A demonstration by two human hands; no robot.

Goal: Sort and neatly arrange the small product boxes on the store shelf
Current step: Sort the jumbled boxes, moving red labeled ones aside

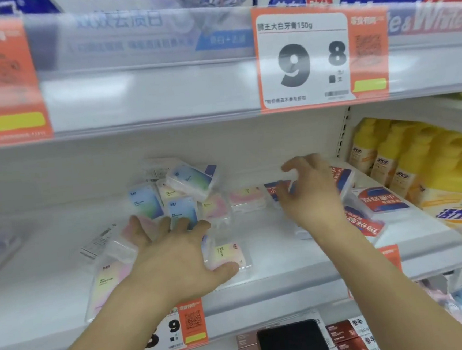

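Note:
Small clear-cased product boxes lie jumbled on the white shelf (282, 268). A loose pile of blue-green boxes (148, 201) sits at the middle back, with one tilted box (189, 179) on top. Pink-yellow boxes lie at the front (228, 254) and front left (108, 286). Red-and-blue boxes (381, 199) are heaped at the right. My left hand (175, 255) is spread flat over the pastel boxes, thumb against the front pink-yellow one. My right hand (312, 192) hovers with loosely curved fingers over a red-and-blue box (274, 189); nothing is plainly held.
The upper shelf edge with a big price tag (303, 57) hangs close above. Yellow bottles (385, 161) and a yellow pack (459, 216) stand to the right. On the lower shelf lie a black flat item (292, 342) and brown boxes (347, 332).

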